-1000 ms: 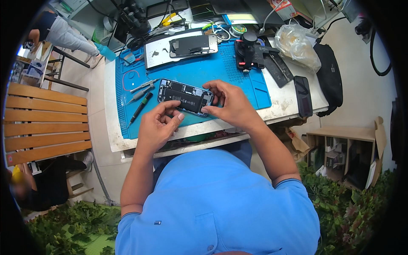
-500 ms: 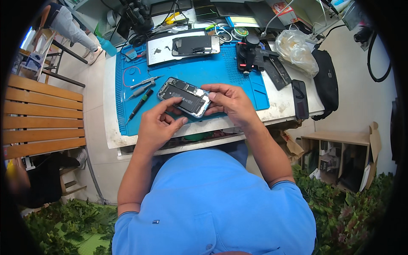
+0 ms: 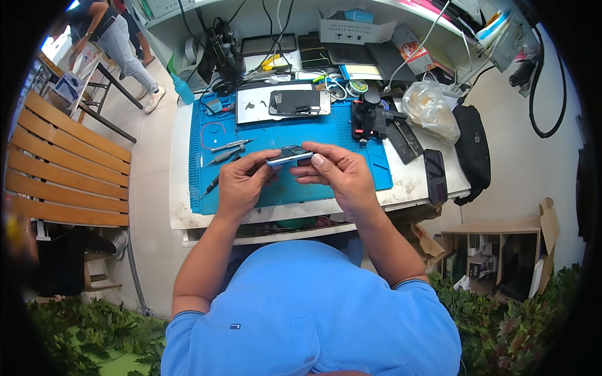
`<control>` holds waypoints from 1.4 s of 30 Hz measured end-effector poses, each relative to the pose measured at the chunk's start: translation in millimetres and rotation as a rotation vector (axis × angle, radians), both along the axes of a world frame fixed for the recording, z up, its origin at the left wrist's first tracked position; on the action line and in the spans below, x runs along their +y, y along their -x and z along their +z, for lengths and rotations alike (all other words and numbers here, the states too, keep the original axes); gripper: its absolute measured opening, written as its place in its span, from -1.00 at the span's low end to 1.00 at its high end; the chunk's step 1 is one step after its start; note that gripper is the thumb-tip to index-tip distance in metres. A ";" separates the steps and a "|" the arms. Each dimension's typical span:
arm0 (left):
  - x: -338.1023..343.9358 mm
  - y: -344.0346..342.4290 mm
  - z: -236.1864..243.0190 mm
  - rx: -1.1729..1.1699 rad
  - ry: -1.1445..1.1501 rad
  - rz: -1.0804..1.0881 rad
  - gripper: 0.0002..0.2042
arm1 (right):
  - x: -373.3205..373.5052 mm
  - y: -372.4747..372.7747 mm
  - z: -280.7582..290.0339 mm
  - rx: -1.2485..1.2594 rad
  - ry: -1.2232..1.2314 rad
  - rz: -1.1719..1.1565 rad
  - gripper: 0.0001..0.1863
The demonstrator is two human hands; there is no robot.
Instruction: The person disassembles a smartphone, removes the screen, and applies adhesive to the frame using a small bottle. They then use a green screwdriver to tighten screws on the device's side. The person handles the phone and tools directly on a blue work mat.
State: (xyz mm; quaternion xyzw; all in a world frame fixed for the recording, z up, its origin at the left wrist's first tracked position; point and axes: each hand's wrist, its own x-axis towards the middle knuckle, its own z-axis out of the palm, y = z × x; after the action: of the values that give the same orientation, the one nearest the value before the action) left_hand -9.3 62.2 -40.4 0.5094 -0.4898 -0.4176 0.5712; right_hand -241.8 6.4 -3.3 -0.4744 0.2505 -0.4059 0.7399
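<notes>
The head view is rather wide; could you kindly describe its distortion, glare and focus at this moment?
Head view: black corners frame a fisheye bend, the wooden bench stretched near the rim; same view, pale highlights on the plastic bag; same view, left hand and right hand fairly sharp, the small parts of the tilted phone hard to make out.

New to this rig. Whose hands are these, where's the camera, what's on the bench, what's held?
No robot here: these are a person's bare hands. The camera is the left of two fisheyes worn on the head, looking down, so edges bend near the rim. Picture left is the person's left.

The left hand and right hand hold an opened phone, tilted, above a blue mat. On the mat lie slim hand tools; behind them, a phone screen rests on a white board.
</notes>
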 end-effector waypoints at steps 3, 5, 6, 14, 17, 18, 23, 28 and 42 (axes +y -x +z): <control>-1.9 -1.1 -0.1 0.002 -0.005 -0.001 -0.76 | -0.3 -2.8 -0.3 0.005 0.002 -0.011 -0.55; -1.8 -3.0 0.4 0.006 -0.027 -0.003 -0.76 | 0.3 -4.1 1.4 0.007 0.002 -0.014 -0.55; -1.9 -3.7 -0.4 0.010 -0.031 -0.001 -0.76 | 0.2 -5.3 0.6 0.002 0.003 -0.015 -0.55; -4.2 -1.0 3.2 0.045 -0.027 0.021 -0.79 | -1.1 -11.7 5.3 0.005 0.019 -0.049 -0.58; -5.4 -1.6 5.0 0.038 -0.036 0.018 -0.79 | -2.0 -13.6 7.0 0.025 0.022 -0.062 -0.59; -5.6 -1.9 5.8 0.037 -0.038 0.016 -0.79 | -2.7 -13.9 6.9 0.017 0.025 -0.062 -0.59; -6.1 -3.5 6.6 0.066 -0.011 -0.016 -0.79 | -1.6 -20.2 10.2 0.067 0.064 -0.108 -0.54; -4.4 1.7 16.7 -0.070 0.020 -0.007 -0.78 | 1.2 -19.8 10.4 0.216 0.150 -0.240 -0.60; -32.2 -18.6 32.4 -0.019 -0.030 -0.367 -0.74 | -20.4 -28.2 28.3 0.569 1.188 0.027 -0.33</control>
State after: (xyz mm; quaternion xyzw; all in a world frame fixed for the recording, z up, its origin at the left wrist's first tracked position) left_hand 9.3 30.0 -7.9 0.4239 -0.5734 -0.5172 0.4733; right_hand -213.6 -14.0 24.9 -0.8940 0.1639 -0.3243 0.2622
